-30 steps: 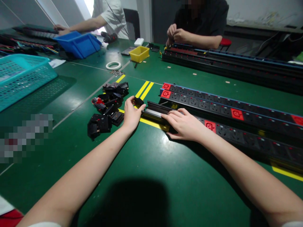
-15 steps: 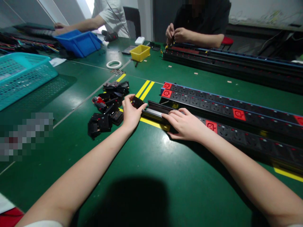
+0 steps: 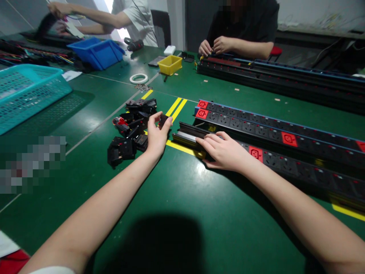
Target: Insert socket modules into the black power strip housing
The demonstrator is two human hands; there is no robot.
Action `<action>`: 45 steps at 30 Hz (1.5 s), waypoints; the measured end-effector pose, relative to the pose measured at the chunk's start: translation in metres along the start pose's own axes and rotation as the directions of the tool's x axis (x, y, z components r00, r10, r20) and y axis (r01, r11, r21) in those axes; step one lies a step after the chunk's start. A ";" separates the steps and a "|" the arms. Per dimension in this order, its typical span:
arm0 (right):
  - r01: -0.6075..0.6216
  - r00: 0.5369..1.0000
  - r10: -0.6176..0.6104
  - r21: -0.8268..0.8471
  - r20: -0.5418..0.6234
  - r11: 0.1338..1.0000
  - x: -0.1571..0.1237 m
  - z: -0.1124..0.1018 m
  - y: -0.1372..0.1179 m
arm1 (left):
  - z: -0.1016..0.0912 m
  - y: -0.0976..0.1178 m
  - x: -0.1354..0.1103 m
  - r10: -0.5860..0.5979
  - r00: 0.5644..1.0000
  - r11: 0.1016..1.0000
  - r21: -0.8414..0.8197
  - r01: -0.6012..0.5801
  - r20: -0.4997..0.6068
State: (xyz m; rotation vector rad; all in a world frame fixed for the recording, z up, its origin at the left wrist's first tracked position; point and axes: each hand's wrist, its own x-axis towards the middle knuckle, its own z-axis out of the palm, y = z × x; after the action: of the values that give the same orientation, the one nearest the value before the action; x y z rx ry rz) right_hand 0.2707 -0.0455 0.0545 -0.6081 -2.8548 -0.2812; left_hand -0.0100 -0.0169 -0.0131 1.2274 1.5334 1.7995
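My left hand (image 3: pixel 156 134) pinches a small black socket module (image 3: pixel 163 121) between thumb and fingers, just left of the open end of a long black power strip (image 3: pixel 285 163). My right hand (image 3: pixel 224 150) lies on the near end of that strip, fingers curled over its top beside a red socket (image 3: pixel 256 153). A heap of loose black socket modules (image 3: pixel 131 129), one with a red part, lies on the green table (image 3: pixel 176 198) directly left of my left hand.
Two more power strips (image 3: pixel 256 125) with red sockets lie behind the near one. A teal basket (image 3: pixel 25 95) stands at far left, a blue bin (image 3: pixel 95 53), yellow box (image 3: pixel 169 64) and tape roll (image 3: pixel 138 78) further back. Two other people work at the far side beside more strips (image 3: pixel 285 78).
My left hand has drawn the black module slightly back from the strip's end and turned it. The person at back left has raised an arm. My right hand stays put.
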 end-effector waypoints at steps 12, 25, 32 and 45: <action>0.006 1.000 -0.006 -0.027 -0.009 1.000 0.000 0.000 0.000 | 0.001 -0.001 0.001 -0.047 0.999 0.998 -0.044 0.048 0.022; 0.003 1.000 -0.003 -0.025 -0.004 1.000 0.000 0.000 0.000 | 0.001 0.007 0.001 -0.083 0.995 0.996 0.029 0.082 0.061; -0.002 1.000 0.002 -0.021 -0.004 1.000 0.001 -0.001 -0.001 | 0.003 0.016 0.000 -0.086 0.991 0.991 0.113 0.074 0.101; -0.005 1.000 0.005 -0.018 -0.017 1.000 0.001 -0.002 -0.002 | 0.005 0.011 0.000 -0.116 0.978 0.988 -0.077 0.131 0.175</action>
State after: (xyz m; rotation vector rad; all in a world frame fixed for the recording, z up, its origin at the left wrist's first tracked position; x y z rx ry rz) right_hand 0.2688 -0.0472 0.0561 -0.6130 -2.8376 -0.3108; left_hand -0.0033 -0.0175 -0.0026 1.1841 1.3889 1.6211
